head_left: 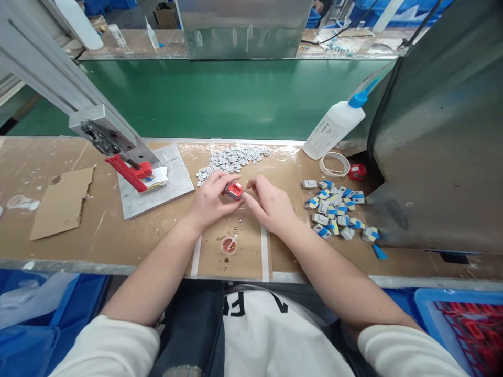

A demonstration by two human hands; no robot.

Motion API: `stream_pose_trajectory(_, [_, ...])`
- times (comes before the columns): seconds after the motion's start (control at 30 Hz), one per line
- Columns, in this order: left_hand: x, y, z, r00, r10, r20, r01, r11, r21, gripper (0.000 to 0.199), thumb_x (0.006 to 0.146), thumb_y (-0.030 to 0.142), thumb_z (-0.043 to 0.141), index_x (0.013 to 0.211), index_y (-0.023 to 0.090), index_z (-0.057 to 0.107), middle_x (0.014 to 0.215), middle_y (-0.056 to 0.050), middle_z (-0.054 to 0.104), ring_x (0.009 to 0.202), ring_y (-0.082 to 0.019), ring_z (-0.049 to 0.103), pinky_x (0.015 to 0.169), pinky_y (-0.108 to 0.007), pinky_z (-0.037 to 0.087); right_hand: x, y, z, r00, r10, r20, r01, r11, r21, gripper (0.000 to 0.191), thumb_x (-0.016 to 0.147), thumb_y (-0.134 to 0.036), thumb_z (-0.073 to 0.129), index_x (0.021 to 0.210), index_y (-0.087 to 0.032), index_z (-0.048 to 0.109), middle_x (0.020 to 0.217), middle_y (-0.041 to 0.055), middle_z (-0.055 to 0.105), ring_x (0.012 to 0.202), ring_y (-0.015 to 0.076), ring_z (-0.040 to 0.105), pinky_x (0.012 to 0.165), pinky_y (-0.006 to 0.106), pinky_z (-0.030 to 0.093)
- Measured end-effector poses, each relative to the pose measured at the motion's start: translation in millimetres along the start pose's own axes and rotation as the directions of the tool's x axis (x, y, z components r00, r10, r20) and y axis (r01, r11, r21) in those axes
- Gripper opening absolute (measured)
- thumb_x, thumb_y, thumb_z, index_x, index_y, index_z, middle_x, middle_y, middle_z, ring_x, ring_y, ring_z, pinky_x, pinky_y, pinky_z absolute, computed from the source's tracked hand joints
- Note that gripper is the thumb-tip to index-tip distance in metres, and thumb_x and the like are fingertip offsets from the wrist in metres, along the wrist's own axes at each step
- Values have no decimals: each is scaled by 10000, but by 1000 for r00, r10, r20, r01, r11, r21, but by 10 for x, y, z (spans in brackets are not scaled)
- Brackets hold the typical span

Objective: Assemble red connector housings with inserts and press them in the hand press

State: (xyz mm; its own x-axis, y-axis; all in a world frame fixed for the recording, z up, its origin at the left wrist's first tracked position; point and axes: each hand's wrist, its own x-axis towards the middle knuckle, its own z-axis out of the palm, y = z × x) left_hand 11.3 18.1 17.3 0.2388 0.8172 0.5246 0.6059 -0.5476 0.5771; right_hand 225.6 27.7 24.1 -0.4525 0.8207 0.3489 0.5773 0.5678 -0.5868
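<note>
My left hand (212,201) is closed on a small red and dark grey plastic part (234,190), pinched between thumb and fingers above the bench. Close against the part's right side is my right hand (273,205), its fingers curled and the thumb tip at the part's edge. Whether something small sits in the right fingertips cannot be made out. Below the hands stands a little round cup (229,245) of reddish liquid with a white stick in it. Behind them lies a pile of small grey-white flat pieces (231,159).
At left a metal press stand carries a red-handled toggle clamp (126,170). On the right are several grey blocks with blue and yellow faces (334,209), a tape roll (334,165) and a tilted white bottle (334,128). Beyond runs a green belt (236,97). Cardboard (65,201) lies left.
</note>
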Motion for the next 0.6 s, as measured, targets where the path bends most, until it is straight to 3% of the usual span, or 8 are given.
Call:
stream_pose_trajectory(0.23, [-17, 39, 0, 994, -41, 106, 33, 996, 80, 267, 795, 235, 755, 1040, 215, 649, 1055, -56, 658, 921, -216, 653, 803, -324, 532, 29, 17, 60, 986, -143, 80, 151, 983, -106, 294, 1116, -473, 429, 1119, -214, 568, 1031, 92, 648, 889, 241, 639, 695, 328, 434])
stream_pose_trajectory(0.37, [-35, 26, 23, 982, -82, 170, 52, 983, 178, 222, 806, 242, 740, 987, 226, 612, 905, -17, 697, 818, -214, 666, 714, -311, 472, 33, -2, 81, 983, -160, 93, 172, 975, -140, 279, 1119, -452, 432, 1104, -211, 571, 1004, 84, 631, 851, 231, 619, 669, 328, 408])
stream_pose_trajectory(0.6, [-66, 24, 52, 979, -31, 203, -18, 971, 238, 164, 867, 275, 727, 984, 212, 630, 910, -46, 707, 823, -229, 674, 692, -326, 441, 48, -7, 66, 967, -171, 190, 205, 963, -177, 238, 1115, -360, 409, 992, -216, 552, 973, 79, 614, 759, 215, 556, 624, 338, 340])
